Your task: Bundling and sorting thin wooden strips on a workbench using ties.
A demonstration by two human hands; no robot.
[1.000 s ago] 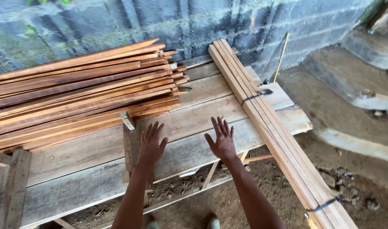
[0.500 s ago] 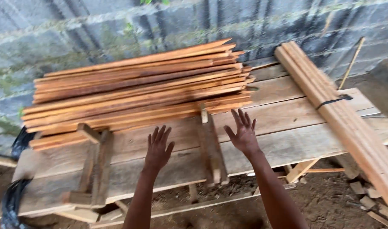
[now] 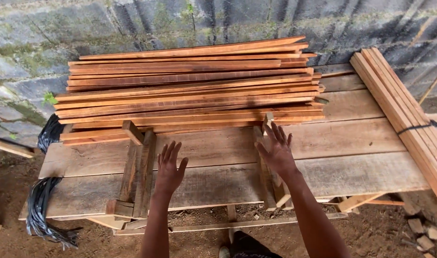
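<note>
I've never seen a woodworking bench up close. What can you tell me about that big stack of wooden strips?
The stack of strips is a loose pile of long, thin, reddish-brown wood slats, lying flat and roughly parallel along the back of the plank table, near the block wall. Their ends are uneven. Neither hand touches them; the right hand hovers closest.

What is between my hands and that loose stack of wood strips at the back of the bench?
Nothing visible. Only bare bench planks lie between the left hand, the right hand and the stack of wood strips. Two upright guide blocks stand beside the hands, not across the path.
</note>
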